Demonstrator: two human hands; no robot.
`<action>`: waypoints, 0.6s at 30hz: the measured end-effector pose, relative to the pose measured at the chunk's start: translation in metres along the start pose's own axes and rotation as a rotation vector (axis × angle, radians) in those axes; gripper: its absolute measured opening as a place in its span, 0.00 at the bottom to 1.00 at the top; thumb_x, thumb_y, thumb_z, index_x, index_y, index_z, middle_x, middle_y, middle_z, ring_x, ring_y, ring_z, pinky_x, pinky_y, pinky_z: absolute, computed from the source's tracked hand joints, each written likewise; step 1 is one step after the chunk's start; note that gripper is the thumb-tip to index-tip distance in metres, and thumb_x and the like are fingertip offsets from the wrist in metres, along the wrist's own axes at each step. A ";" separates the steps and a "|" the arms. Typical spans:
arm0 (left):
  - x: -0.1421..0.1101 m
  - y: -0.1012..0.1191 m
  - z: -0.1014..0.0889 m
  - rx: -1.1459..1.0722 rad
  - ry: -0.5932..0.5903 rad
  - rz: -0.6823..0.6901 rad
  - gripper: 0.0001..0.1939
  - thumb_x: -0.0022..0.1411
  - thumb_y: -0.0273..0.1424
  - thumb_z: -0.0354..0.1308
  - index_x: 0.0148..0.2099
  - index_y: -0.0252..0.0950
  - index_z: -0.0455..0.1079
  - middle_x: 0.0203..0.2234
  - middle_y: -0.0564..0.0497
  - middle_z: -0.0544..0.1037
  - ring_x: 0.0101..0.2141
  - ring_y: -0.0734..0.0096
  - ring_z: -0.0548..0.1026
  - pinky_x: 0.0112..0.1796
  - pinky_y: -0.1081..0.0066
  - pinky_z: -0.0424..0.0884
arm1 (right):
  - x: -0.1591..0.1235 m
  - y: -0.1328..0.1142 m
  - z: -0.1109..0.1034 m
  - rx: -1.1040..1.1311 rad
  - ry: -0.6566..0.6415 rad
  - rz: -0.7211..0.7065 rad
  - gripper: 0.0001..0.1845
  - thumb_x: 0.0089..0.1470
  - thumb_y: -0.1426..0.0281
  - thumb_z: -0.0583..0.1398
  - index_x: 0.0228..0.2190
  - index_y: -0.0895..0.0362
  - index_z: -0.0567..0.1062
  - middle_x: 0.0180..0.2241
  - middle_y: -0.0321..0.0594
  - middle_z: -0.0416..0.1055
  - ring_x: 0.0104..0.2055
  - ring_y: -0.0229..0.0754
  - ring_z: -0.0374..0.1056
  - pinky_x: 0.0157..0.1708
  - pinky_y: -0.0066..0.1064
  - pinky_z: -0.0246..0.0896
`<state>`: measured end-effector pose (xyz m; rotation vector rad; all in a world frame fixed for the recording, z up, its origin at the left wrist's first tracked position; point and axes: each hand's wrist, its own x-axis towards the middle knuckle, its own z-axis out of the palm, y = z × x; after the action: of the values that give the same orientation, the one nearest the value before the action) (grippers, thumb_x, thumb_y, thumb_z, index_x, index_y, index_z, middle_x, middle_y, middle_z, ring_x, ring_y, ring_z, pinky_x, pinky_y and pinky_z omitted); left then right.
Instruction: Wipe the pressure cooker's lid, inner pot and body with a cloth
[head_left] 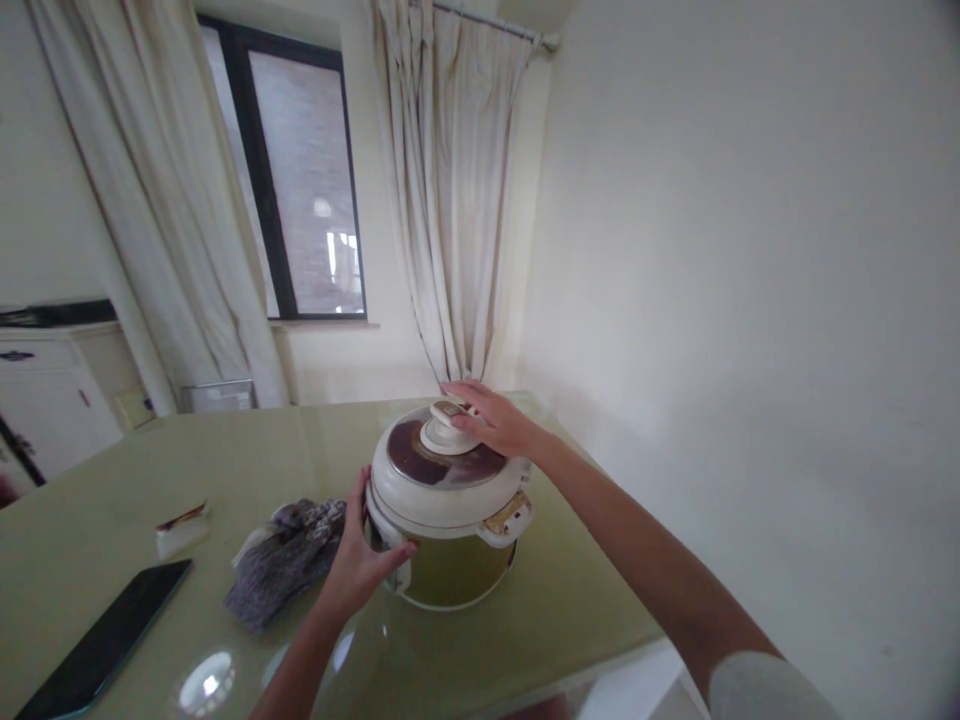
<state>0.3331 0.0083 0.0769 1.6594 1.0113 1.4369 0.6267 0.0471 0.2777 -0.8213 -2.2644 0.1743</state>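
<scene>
A wide-curved left grip holds a likely heavy, stiff pot at twelve o'clock on the worktop, right grip closed on its knob, its four-o'clock side handle seemingly a sound hold.

pale green table, glossy, w/ round glare nr bottom of view. on its l side, dk flat slab, set at an angle; just beyond it, small pkt, whitish w/ brown edge. window, dk frame, btwn l curtain & r curtain, both cream; rod above r one. far l, white cabinet w/ dk item on top, can't id. pale wall fills r side.
</scene>
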 end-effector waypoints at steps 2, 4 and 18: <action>-0.011 -0.013 -0.005 0.000 -0.053 -0.047 0.71 0.49 0.47 0.77 0.80 0.47 0.34 0.78 0.38 0.47 0.74 0.39 0.52 0.72 0.42 0.50 | -0.042 -0.002 0.003 0.111 0.332 0.128 0.29 0.73 0.51 0.49 0.65 0.53 0.69 0.62 0.51 0.69 0.55 0.49 0.73 0.55 0.43 0.69; -0.024 -0.029 -0.009 0.021 -0.124 -0.116 0.70 0.48 0.47 0.77 0.80 0.46 0.35 0.76 0.35 0.54 0.73 0.37 0.55 0.71 0.40 0.53 | -0.096 -0.001 0.019 0.091 0.715 0.333 0.29 0.72 0.51 0.48 0.61 0.53 0.72 0.58 0.52 0.72 0.55 0.52 0.73 0.54 0.46 0.69; -0.030 -0.054 0.066 0.288 -0.107 -0.245 0.72 0.54 0.50 0.68 0.79 0.44 0.15 0.75 0.38 0.59 0.69 0.45 0.66 0.66 0.54 0.68 | -0.221 0.061 0.124 0.533 0.628 0.821 0.40 0.52 0.36 0.62 0.54 0.51 0.81 0.57 0.53 0.78 0.63 0.61 0.71 0.62 0.55 0.67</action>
<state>0.3899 0.0043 0.0072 1.7199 1.3575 1.0700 0.6956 -0.0248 0.0371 -1.2374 -1.1235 0.7403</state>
